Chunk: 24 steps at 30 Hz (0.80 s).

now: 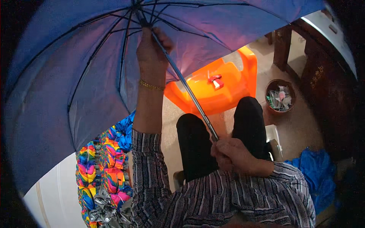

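A blue-purple umbrella (102, 79) is spread wide across the upper left, its underside and dark ribs facing me. Its metal shaft (185, 83) slants down from the hub toward my lap. Up near the hub, my left hand (152, 43) is closed around the shaft just below the runner (143, 19), with a gold bracelet on that wrist. My right hand (232, 152) grips the shaft's lower end in front of my body; its fingers hide whatever handle is there.
An orange plastic chair (243, 81) stands ahead, with a small red-and-white item (216, 81) on its seat. Right of it is a round bin (280, 97) holding scraps. Bundled rainbow-coloured fabric (113, 167) lies at left, and blue fabric (313, 176) at lower right. Dark wooden furniture (323, 87) edges the right.
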Available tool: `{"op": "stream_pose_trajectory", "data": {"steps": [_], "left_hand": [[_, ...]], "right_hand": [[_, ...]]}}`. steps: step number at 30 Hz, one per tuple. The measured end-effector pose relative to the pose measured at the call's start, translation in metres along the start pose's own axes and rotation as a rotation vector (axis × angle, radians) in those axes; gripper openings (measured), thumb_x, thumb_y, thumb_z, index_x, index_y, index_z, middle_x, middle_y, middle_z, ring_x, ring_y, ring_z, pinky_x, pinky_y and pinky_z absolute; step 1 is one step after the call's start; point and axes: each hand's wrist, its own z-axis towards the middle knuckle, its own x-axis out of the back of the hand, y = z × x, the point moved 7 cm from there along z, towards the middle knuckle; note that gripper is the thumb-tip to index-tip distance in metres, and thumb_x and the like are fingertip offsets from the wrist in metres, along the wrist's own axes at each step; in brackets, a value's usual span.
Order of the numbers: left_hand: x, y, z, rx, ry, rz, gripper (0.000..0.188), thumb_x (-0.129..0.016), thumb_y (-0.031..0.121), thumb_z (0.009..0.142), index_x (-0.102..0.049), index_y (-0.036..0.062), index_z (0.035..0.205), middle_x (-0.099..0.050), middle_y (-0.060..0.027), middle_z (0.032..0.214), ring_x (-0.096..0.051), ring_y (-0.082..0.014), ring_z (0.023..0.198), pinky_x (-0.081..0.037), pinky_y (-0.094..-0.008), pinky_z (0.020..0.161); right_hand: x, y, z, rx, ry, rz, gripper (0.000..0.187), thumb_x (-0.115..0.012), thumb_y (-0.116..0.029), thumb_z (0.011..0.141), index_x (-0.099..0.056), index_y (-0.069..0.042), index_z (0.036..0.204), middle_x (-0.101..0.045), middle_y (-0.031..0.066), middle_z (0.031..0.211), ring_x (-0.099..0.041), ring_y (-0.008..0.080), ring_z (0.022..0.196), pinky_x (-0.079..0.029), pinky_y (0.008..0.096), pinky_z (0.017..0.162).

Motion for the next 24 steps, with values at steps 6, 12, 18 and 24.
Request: {"op": "stream_pose_trajectory", "data": {"steps": [6, 12, 18, 24], "left_hand": [[0.016, 0.041, 0.024, -0.089, -0.006, 0.012, 0.035, -0.038, 0.035, 0.093, -0.052, 0.0059, 0.079, -0.046, -0.0031, 0.062, -0.044, -0.0179, 0.054, -0.038, -0.0305, 0.052], [0.026, 0.047, 0.048, -0.048, -0.093, -0.033, 0.039, -0.033, 0.036, 0.093, -0.052, 0.0065, 0.076, -0.049, -0.0045, 0.063, -0.046, -0.0201, 0.053, -0.039, -0.0327, 0.049], [0.027, 0.043, 0.037, -0.084, -0.126, 0.002, 0.037, -0.033, 0.033, 0.093, -0.053, 0.0068, 0.076, -0.054, -0.0069, 0.064, -0.050, -0.0207, 0.055, -0.041, -0.0346, 0.048], [0.015, 0.046, 0.030, -0.140, -0.100, 0.140, 0.027, -0.042, 0.028, 0.092, -0.052, 0.0048, 0.083, -0.051, -0.0077, 0.071, -0.048, -0.0200, 0.063, -0.040, -0.0349, 0.058]], "right_hand": [[-0.009, 0.007, 0.004, -0.032, -0.030, 0.081, 0.027, -0.045, -0.030, 0.093, -0.051, -0.005, 0.085, -0.034, -0.0015, 0.049, -0.031, 0.0085, 0.038, -0.024, 0.0244, 0.037], [-0.012, 0.005, -0.002, 0.092, 0.012, -0.098, 0.026, -0.044, -0.030, 0.093, -0.051, -0.006, 0.086, -0.036, -0.0030, 0.054, -0.032, 0.0077, 0.042, -0.028, 0.0228, 0.038], [-0.009, 0.018, -0.005, 0.070, 0.062, -0.061, 0.023, -0.045, -0.028, 0.092, -0.051, -0.006, 0.084, -0.040, -0.0024, 0.055, -0.037, 0.0073, 0.042, -0.028, 0.0221, 0.038], [-0.009, 0.006, 0.012, 0.057, 0.052, -0.153, 0.024, -0.045, -0.028, 0.091, -0.051, -0.006, 0.083, -0.040, -0.0029, 0.056, -0.037, 0.0075, 0.042, -0.029, 0.0219, 0.039]]}}
